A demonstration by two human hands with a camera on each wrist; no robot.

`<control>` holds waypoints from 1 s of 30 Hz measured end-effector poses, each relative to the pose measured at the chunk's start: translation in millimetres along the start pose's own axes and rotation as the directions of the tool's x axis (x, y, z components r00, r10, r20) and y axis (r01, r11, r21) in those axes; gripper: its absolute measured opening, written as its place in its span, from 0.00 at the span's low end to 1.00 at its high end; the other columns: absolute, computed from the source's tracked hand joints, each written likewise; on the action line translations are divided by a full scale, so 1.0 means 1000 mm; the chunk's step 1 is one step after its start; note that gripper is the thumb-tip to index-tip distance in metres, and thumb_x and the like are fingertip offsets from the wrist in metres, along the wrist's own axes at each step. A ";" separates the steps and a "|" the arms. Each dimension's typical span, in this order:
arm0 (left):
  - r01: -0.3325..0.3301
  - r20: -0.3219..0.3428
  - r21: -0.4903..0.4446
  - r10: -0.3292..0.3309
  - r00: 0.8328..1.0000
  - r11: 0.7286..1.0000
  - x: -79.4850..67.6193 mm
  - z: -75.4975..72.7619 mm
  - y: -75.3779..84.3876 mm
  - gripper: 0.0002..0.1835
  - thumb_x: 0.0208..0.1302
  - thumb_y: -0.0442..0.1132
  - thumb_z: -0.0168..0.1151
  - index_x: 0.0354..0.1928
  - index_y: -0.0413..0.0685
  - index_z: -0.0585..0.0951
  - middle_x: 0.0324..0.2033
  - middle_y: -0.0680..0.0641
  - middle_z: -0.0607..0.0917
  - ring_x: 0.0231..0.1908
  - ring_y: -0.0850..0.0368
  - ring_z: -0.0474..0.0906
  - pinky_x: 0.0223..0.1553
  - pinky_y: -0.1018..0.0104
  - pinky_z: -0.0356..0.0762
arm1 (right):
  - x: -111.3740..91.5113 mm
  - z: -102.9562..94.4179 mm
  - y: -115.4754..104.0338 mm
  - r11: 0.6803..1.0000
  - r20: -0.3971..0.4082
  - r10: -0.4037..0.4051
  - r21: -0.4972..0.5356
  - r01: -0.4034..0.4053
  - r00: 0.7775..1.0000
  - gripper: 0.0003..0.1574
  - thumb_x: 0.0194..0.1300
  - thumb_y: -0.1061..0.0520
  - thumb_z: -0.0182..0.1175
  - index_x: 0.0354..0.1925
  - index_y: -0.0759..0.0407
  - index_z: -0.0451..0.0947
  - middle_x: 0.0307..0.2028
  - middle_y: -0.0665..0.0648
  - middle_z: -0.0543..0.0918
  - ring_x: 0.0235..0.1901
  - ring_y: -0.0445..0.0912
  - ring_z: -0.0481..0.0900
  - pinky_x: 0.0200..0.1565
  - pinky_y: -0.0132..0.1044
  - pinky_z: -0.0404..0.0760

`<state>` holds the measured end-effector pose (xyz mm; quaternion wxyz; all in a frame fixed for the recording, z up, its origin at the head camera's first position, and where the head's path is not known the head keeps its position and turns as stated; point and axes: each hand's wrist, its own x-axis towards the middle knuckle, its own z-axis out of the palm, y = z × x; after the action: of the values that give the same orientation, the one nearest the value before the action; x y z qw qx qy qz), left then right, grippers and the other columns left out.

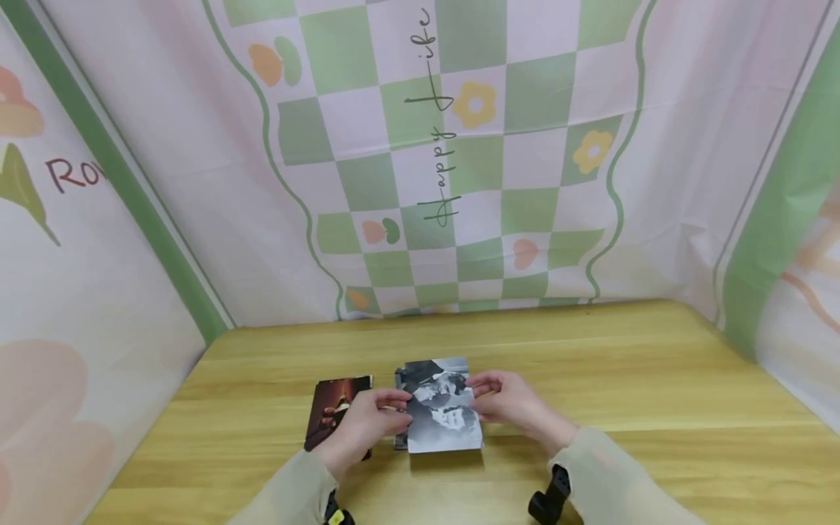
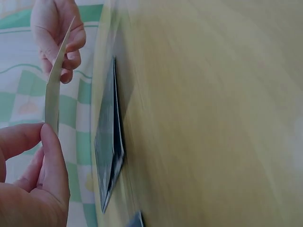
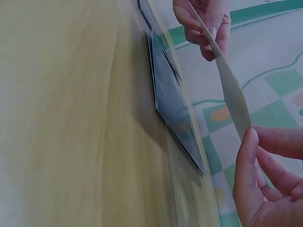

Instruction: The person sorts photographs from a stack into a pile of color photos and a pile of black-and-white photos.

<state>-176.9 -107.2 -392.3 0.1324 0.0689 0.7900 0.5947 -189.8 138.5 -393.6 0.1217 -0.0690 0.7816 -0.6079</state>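
A black-and-white photo card [image 1: 441, 430] is held up between both hands in the head view. My left hand [image 1: 370, 423] pinches its left edge between thumb and fingers, and my right hand [image 1: 508, 405] pinches the right edge. Edge-on in the left wrist view, the card [image 2: 53, 90] stands above the table, thin and slightly bent. Below it lies a small stack of dark picture cards [image 3: 175, 104], seen in the right wrist view, mostly hidden under the held card in the head view.
Left of the held card, partly behind my left hand, lies a second pile of cards with a dark red picture [image 1: 328, 405] on top. The wooden table [image 1: 623, 379] ends at a printed green-and-white checked cloth [image 1: 420, 146] at the back.
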 end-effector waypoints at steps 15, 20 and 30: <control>-0.052 -0.001 0.110 0.053 0.999 0.992 0.006 -0.024 -0.013 0.19 0.57 0.29 0.64 0.52 0.32 0.77 0.40 0.42 0.82 0.35 0.57 0.81 0.37 0.63 0.83 | 0.026 0.020 -0.003 0.997 0.005 0.072 0.029 -0.072 0.997 0.23 0.54 0.73 0.61 0.50 0.74 0.73 0.34 0.58 0.78 0.26 0.42 0.76 0.31 0.32 0.83; -0.058 0.006 0.133 0.058 0.998 0.989 0.011 -0.026 -0.016 0.19 0.57 0.28 0.64 0.52 0.31 0.77 0.40 0.42 0.83 0.37 0.53 0.83 0.37 0.61 0.84 | 0.031 0.022 0.000 0.996 -0.012 0.082 0.018 -0.082 0.997 0.20 0.54 0.74 0.61 0.47 0.74 0.74 0.32 0.57 0.77 0.27 0.43 0.76 0.31 0.32 0.83; -0.027 -0.014 0.221 0.031 0.999 0.975 0.021 -0.022 -0.020 0.18 0.53 0.29 0.67 0.48 0.35 0.80 0.41 0.43 0.83 0.35 0.56 0.81 0.37 0.63 0.83 | 0.035 0.024 0.004 0.995 -0.045 0.092 -0.028 -0.093 0.995 0.20 0.49 0.75 0.63 0.43 0.73 0.75 0.29 0.56 0.77 0.23 0.43 0.75 0.26 0.34 0.83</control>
<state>-202.0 -128.1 -408.7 0.1083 0.0895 0.8512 0.5057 -216.7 108.2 -406.4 0.1317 -0.0212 0.7953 -0.5913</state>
